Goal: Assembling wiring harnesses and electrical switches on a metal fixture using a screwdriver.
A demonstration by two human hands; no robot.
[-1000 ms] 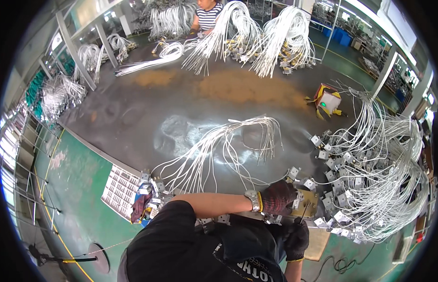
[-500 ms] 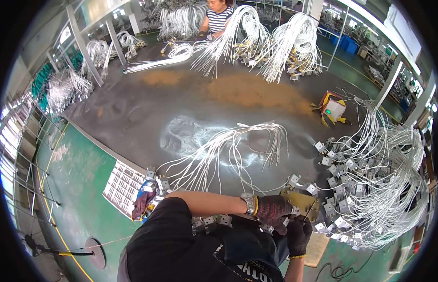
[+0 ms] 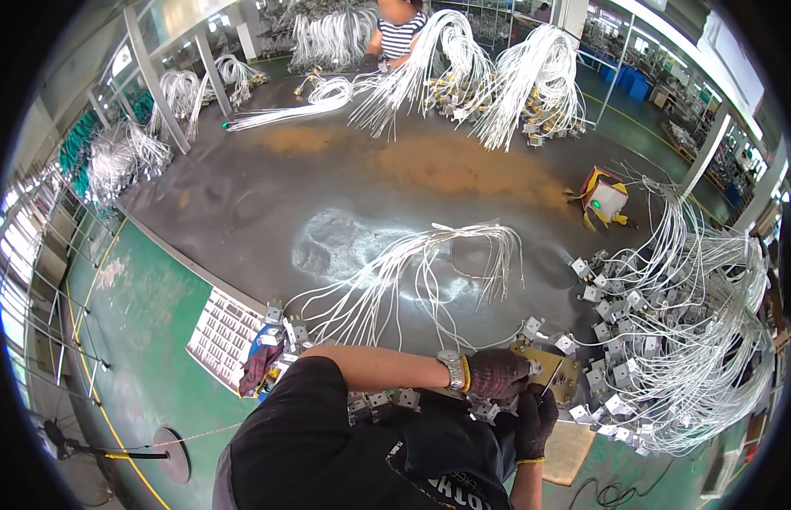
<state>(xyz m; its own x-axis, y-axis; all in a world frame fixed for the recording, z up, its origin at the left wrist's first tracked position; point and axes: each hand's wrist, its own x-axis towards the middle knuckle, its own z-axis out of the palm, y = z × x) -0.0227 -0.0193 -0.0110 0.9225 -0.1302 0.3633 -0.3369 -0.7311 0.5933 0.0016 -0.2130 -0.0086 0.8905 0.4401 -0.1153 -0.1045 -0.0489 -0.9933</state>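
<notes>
My left hand point(image 3: 497, 374), in a dark speckled knit glove with a watch at the wrist, is closed at the near edge of the bench. At its fingertips is a small silvery metal part point(image 3: 534, 367), resting over a brass-coloured plate point(image 3: 567, 382). My right hand point(image 3: 536, 421), gloved the same way, is closed just below and to the right. From it a thin rod-like tool point(image 3: 552, 379) points up across the plate; its handle is hidden in the glove. Several metal boxes with white cables point(image 3: 531, 326) sit beside the plate.
A large heap of white-cabled metal boxes point(image 3: 693, 340) covers the right side. A loose cable bundle point(image 3: 429, 246) crosses the middle of the dark bench point(image 3: 242, 212). A red-and-yellow-wrapped box point(image 3: 604, 200) stands farther back. A person point(image 3: 400, 38) works at the far side.
My right hand has moved slightly up and left, and the rod-like tool now shows more plainly over the plate. My left hand has shifted a little upward, with its fingers still closed.
</notes>
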